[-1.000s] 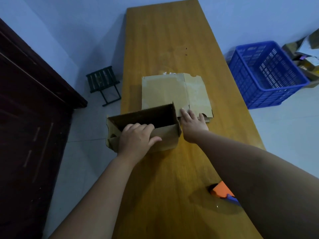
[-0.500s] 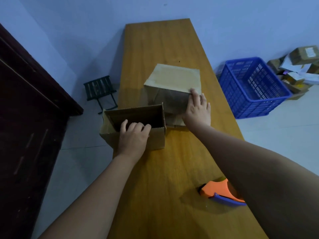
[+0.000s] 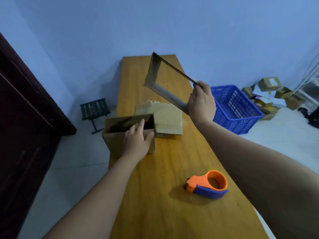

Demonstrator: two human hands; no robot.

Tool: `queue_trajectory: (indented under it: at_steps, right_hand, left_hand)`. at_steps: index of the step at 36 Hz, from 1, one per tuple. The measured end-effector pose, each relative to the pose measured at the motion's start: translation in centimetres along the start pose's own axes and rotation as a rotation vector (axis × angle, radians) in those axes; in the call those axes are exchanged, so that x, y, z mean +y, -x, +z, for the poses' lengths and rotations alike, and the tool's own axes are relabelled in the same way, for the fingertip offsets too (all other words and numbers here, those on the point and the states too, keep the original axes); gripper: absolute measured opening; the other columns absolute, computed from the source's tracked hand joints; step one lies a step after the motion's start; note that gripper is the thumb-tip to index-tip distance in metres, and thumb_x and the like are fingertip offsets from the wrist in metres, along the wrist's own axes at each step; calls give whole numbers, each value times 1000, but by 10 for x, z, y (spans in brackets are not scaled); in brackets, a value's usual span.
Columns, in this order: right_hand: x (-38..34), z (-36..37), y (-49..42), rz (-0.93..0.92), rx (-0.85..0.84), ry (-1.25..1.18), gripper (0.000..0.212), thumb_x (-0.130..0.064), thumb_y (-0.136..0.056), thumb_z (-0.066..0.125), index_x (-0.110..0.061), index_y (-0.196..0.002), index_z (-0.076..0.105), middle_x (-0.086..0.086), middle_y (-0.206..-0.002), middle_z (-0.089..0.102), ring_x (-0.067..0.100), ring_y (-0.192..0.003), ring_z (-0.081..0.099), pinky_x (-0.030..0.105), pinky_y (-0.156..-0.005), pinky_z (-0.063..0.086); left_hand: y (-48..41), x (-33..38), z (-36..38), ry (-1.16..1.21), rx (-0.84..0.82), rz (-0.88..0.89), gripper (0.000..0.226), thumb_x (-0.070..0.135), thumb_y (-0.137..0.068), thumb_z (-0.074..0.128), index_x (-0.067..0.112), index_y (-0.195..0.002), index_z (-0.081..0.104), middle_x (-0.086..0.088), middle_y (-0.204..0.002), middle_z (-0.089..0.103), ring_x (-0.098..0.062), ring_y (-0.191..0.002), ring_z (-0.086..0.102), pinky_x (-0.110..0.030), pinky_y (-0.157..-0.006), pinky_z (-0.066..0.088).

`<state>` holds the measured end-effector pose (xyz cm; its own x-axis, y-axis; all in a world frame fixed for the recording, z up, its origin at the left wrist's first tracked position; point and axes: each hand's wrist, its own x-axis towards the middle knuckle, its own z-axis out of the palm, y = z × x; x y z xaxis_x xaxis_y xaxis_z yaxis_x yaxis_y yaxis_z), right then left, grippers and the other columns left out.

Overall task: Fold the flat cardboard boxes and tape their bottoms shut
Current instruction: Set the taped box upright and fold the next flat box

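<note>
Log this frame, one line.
left hand rests on upright box | right hand grips opened box sleeve in air | tape dispenser idle on table

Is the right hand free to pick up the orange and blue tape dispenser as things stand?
Probably not yet: the right hand grips the raised, opened cardboard box. The orange and blue tape dispenser itself lies unobstructed on the wooden table, below that forearm.
</note>
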<state>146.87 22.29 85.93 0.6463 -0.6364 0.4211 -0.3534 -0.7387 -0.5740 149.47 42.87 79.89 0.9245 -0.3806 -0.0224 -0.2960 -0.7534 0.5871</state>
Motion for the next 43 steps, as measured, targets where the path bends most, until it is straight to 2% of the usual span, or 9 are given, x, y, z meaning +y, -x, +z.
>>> queue_trajectory:
  at_steps: [6,9,18,22,25,31,34,37,43]
  right_hand:
    - [-17,-54,25,81,51,-201,38,-10,-100,38,-18,-124,66,-10,-137,53,12,-119,51,18,-94,33]
    - [-19,-74,42,1,64,-234,42,-2,-95,40,-19,-122,67,-5,-135,58,16,-123,51,34,-109,37]
    - [-23,-108,82,-168,-141,-323,45,3,-87,45,-22,-112,73,-7,-127,64,13,-114,60,34,-98,48]
    - [-32,-115,104,-197,-234,-355,36,0,-92,50,-21,-107,75,-6,-124,66,13,-109,62,26,-95,48]
    - [-35,-112,116,-255,-360,-291,33,-2,-93,53,-23,-105,75,-9,-120,65,13,-105,62,25,-93,48]
    - [-39,-100,139,-411,-579,-6,36,-3,-92,52,-25,-111,73,-7,-127,64,14,-116,57,30,-102,43]
    - [-40,-91,152,-500,-668,144,38,-6,-95,47,-25,-119,68,-7,-134,59,15,-121,54,30,-104,42]
    - [-33,-80,161,-455,-719,188,39,-6,-96,44,-26,-122,66,-7,-135,57,15,-122,54,30,-103,44]
    - [-3,-64,174,-239,-750,173,37,-8,-98,44,-28,-122,64,-8,-139,53,14,-123,53,29,-101,45]
  left_hand:
    - [24,20,-37,411,202,-26,59,48,-99,33,27,-152,18,-2,-153,32,-22,-137,35,-34,-102,35]
    - [42,26,-58,603,286,45,59,49,-98,27,26,-152,22,3,-154,31,-14,-138,33,-22,-98,27]
    - [95,21,-99,760,340,230,69,58,-86,16,30,-148,29,12,-153,29,7,-129,27,10,-80,22]
    - [113,16,-103,770,278,237,65,61,-89,19,34,-147,29,11,-154,28,6,-129,27,-2,-92,25]
    - [120,10,-101,777,262,167,75,72,-85,28,33,-148,28,10,-153,32,-6,-137,32,-27,-109,30]
    - [129,-10,-91,779,264,-78,104,85,-64,54,31,-149,27,6,-151,37,-19,-137,37,-51,-111,33]
    - [128,-24,-79,750,190,-255,85,49,-84,66,24,-151,20,0,-152,34,-27,-138,35,-49,-110,33]
    - [131,-37,-63,655,61,-290,60,7,-93,55,20,-147,31,-3,-137,50,-26,-120,51,-36,-90,47]
    - [139,-53,-41,483,49,-275,70,-6,-89,46,29,-149,31,-7,-142,46,-30,-119,52,-46,-94,51]
